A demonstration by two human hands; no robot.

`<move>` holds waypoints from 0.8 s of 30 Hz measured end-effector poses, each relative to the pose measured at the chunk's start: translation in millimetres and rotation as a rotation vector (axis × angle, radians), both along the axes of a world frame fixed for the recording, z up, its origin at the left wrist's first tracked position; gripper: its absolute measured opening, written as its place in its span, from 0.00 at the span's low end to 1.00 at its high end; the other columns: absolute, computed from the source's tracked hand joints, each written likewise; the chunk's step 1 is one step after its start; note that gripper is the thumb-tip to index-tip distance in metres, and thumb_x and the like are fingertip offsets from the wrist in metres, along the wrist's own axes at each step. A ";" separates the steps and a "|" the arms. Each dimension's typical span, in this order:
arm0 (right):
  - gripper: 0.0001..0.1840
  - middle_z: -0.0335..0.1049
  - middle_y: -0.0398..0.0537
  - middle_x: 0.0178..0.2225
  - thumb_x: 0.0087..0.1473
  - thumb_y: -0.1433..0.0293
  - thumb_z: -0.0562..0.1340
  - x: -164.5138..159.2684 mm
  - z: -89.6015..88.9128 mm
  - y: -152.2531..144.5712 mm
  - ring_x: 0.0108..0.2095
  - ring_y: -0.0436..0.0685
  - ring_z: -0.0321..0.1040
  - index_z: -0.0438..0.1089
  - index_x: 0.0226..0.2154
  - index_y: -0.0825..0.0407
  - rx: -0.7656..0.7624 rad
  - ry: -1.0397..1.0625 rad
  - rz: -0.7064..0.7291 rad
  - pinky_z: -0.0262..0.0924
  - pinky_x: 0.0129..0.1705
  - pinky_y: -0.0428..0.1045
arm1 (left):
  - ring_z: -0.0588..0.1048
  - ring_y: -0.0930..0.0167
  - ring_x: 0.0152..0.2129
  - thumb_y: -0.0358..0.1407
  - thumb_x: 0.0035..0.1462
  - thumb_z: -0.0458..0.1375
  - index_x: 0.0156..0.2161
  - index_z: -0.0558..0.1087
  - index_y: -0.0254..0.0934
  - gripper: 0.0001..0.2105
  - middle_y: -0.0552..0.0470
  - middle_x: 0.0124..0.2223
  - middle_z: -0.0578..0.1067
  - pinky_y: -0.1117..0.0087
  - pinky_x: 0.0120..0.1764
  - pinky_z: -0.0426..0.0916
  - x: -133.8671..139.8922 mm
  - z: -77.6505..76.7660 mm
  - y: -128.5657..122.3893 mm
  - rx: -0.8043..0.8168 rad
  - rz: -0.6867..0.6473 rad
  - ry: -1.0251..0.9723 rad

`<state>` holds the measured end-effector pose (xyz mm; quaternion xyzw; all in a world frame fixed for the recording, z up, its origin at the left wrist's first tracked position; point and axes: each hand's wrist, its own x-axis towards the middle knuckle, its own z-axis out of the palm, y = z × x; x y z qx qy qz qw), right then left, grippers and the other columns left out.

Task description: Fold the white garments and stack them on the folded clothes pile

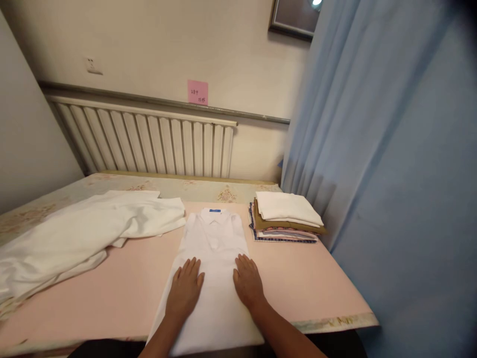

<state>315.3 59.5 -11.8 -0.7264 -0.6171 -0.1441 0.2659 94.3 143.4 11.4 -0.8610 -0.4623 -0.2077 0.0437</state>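
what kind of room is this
Likely a room in a home, perhaps a bedroom: a radiator, a blue curtain and a white shirt on a cloth-covered surface.

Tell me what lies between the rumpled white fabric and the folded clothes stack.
In the head view, a white collared shirt lies between them, with the left hand and right hand resting on it.

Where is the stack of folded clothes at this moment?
In the head view, the stack of folded clothes lies on the right part of the pink cloth, between the collared white shirt and the blue curtain.
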 end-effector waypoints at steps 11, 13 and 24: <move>0.19 0.64 0.50 0.57 0.61 0.70 0.53 0.6 -1.8 0.6 0.61 0.59 0.54 0.67 0.54 0.52 0.003 0.026 0.009 0.45 0.63 0.58 | 0.62 0.60 0.60 0.42 0.64 0.45 0.58 0.67 0.34 0.23 0.44 0.61 0.67 0.54 0.59 0.57 -0.1 -0.8 0.1 0.010 -0.002 0.005; 0.19 0.65 0.51 0.57 0.61 0.70 0.53 0.6 -2.7 0.9 0.61 0.59 0.55 0.67 0.54 0.52 0.013 0.029 0.009 0.46 0.63 0.58 | 0.62 0.60 0.59 0.42 0.64 0.45 0.58 0.67 0.34 0.22 0.44 0.60 0.68 0.54 0.59 0.57 0.0 -1.2 0.1 0.011 0.000 -0.005; 0.19 0.65 0.50 0.57 0.61 0.70 0.53 0.8 -1.0 0.7 0.61 0.59 0.55 0.67 0.53 0.52 0.021 0.047 0.013 0.45 0.63 0.58 | 0.62 0.61 0.60 0.41 0.64 0.45 0.58 0.67 0.35 0.22 0.44 0.61 0.67 0.54 0.59 0.56 0.7 0.4 -0.8 -0.012 0.005 -0.007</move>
